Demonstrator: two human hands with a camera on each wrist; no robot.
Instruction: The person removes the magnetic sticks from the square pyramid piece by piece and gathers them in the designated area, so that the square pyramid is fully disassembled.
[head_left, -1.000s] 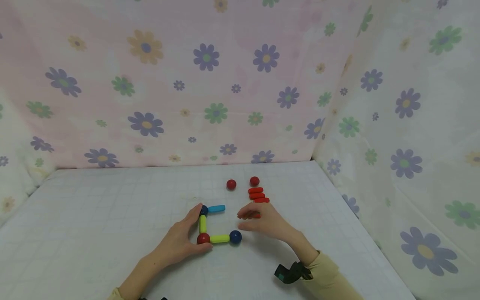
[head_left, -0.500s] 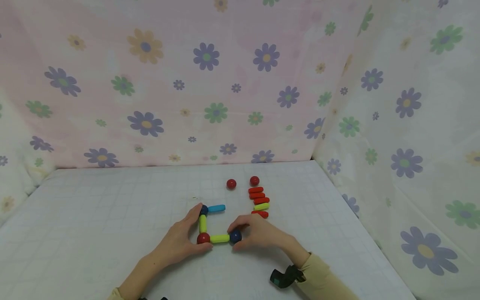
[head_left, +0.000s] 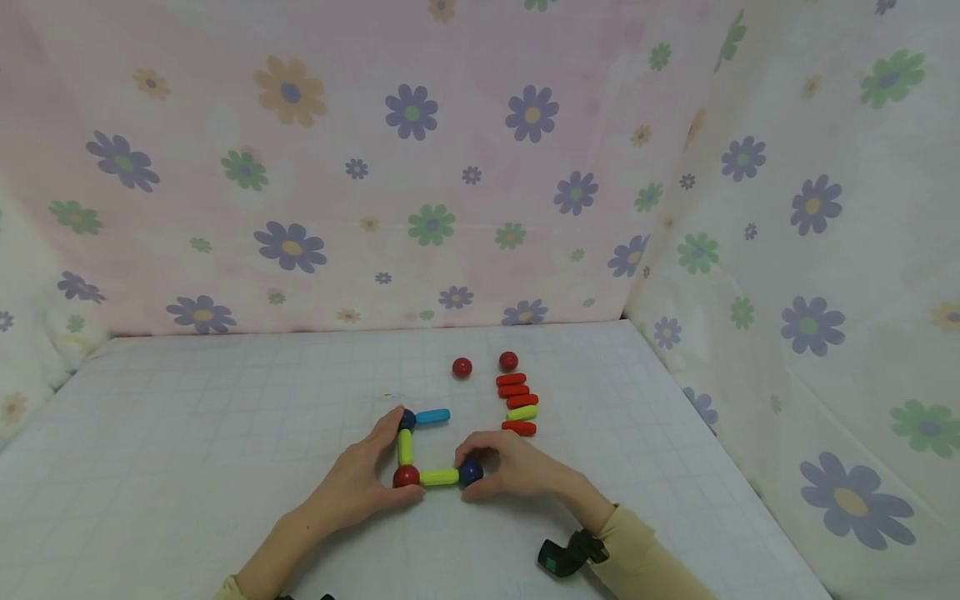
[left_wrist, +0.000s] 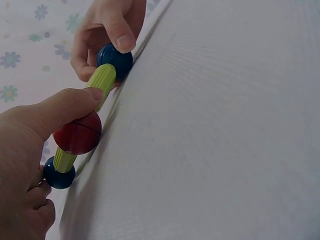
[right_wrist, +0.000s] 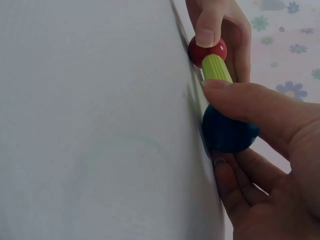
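A ball-and-rod building toy lies on the table as an angular frame. Its red ball (head_left: 407, 476) joins two yellow-green rods (head_left: 438, 477); one leads to a dark blue ball (head_left: 470, 472) on the right, the other to a far dark blue ball (head_left: 407, 419) with a blue rod (head_left: 432, 416) attached. My left hand (head_left: 362, 482) grips the frame's left side, thumb on the red ball, fingers at the far blue ball. Thumb and fingers of my right hand (head_left: 517, 467) pinch the right blue ball, also seen close up in the right wrist view.
Two loose red balls (head_left: 462, 367) sit farther back on the white table (head_left: 225, 417). Right of the frame lie several red rods (head_left: 522, 401) and one yellow-green rod (head_left: 522, 412) in a column. A flowered cloth (head_left: 337, 167) hangs behind.
My right hand has come left and down from beside the red rods and taken hold of the right blue ball. The left hand has stayed in place.
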